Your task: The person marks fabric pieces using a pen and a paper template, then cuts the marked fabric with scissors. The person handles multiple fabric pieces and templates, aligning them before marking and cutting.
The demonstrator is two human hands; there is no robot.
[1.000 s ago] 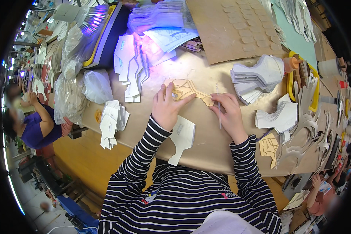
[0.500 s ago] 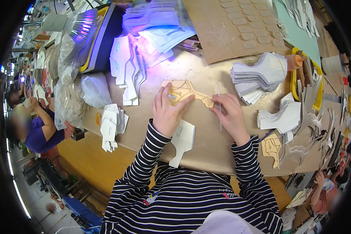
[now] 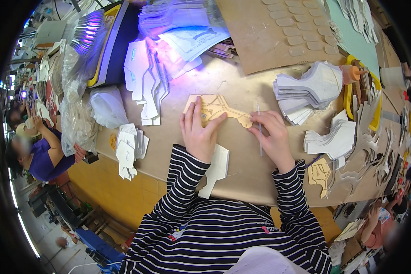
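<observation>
A tan wooden template (image 3: 233, 112) with dark lines and slots lies on the brown-covered table in front of me. My left hand (image 3: 201, 132) rests on its left part, fingers spread and pressing it down from above, thumb apart. At the template's narrow right end, my right hand (image 3: 271, 137) has thumb and fingers closed round a thin whitish pen-like stick (image 3: 260, 141), held upright in the picture. My right fingertips are close to the template's edge; whether they touch it I cannot tell. A white cut piece (image 3: 218, 166) lies beside my left wrist, its upper part hidden.
Stacks of white cut pieces stand at right (image 3: 306, 89), below it (image 3: 331, 137), and at left (image 3: 131, 148). A second tan template (image 3: 318, 176) lies near the front right. Brown cardboard (image 3: 260, 43) covers the back. A plastic bag (image 3: 107, 107) and a person in purple (image 3: 52, 157) are at left.
My left hand has slid slightly right and down along the template, and its wrist now covers more of the white piece. The right hand keeps its grip on the stick, nearly unmoved.
</observation>
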